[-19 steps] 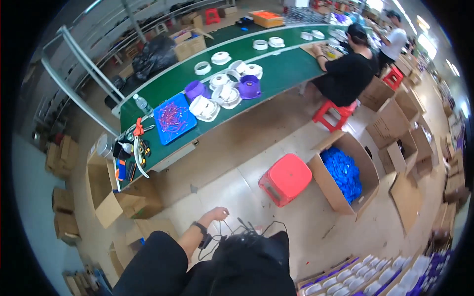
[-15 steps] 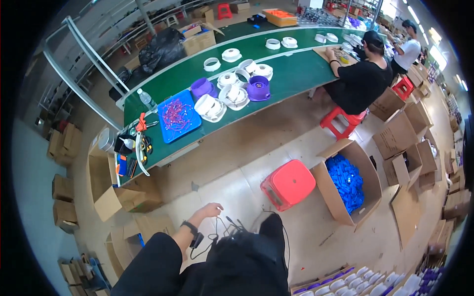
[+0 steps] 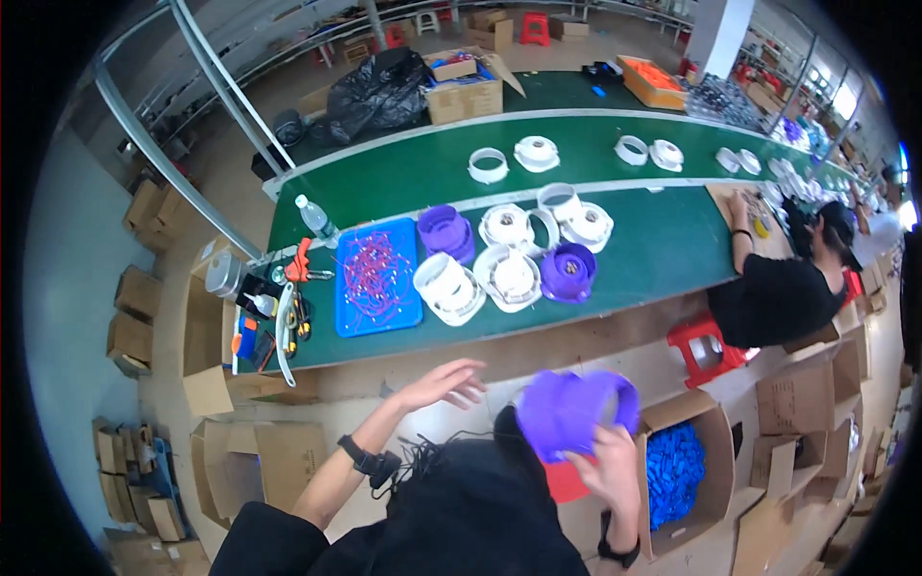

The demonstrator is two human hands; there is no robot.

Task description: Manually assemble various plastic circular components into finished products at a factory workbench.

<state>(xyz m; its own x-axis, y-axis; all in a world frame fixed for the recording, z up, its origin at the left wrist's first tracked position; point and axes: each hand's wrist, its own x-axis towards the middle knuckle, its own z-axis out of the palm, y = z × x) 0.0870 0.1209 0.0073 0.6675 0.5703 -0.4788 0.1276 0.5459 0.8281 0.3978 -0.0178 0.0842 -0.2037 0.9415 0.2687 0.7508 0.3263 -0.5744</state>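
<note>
My right hand (image 3: pixel 613 472) grips a purple round plastic housing (image 3: pixel 557 415) by its near rim, in front of the workbench. The piece is hollow, tilted and a little blurred. My left hand (image 3: pixel 447 386) holds nothing; its fingers are apart, just off the bench's front edge. On the green bench (image 3: pixel 653 254) lie white round housings (image 3: pixel 507 276) in a cluster, with a purple housing (image 3: pixel 569 273) at the right and another purple one (image 3: pixel 445 235) at the back left. Left of them is a blue tray (image 3: pixel 410 317) of thin red-purple wires.
A water bottle (image 3: pixel 313 220), an orange-handled tool (image 3: pixel 302 261) and other hand tools occupy the bench's left end. A red stool (image 3: pixel 567 483) is partly hidden below the held housing. Beside it stands a carton (image 3: pixel 711 470) of blue parts. A person (image 3: pixel 788 298) sits farther right.
A purple housing is now in my right hand, which was not visible before. My left hand has risen toward the bench. The view has shifted closer to the bench.
</note>
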